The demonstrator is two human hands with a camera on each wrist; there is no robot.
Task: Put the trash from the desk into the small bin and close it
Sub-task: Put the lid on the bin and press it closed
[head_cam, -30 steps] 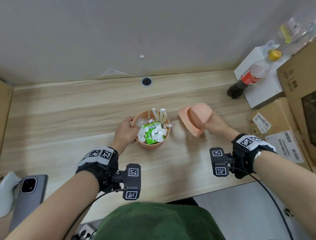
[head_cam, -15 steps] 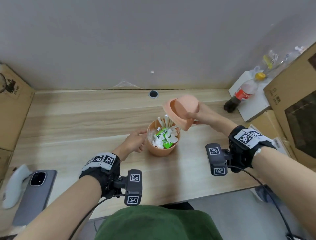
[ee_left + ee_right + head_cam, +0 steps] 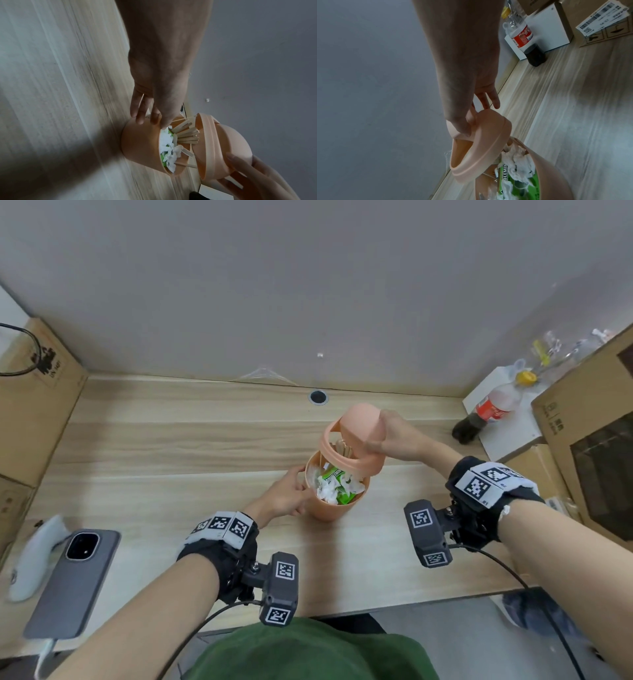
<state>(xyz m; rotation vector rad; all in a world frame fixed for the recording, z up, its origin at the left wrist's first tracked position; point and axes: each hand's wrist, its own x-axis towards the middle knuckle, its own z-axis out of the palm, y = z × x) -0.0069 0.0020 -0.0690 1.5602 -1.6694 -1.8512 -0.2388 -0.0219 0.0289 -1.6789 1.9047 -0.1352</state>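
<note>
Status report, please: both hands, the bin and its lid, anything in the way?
Left hand holds bin. Right hand grips lid, tilted over rim, not seated. Wooden sticks poke above rim, may block lid.

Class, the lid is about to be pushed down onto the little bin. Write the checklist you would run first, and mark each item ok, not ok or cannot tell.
1. Bin steadied: left hand holds the side of the small bin. Ok.
2. Lid secured: right hand grips the lid by its dome. Ok.
3. Lid level with the rim: it is tilted, with one edge raised. Not ok.
4. Trash below the rim: wooden sticks poke up into the gap. Not ok.
5. Desk free of trash: a bottle stands by the boxes, and whether it counts as trash is unclear. Cannot tell.
</note>
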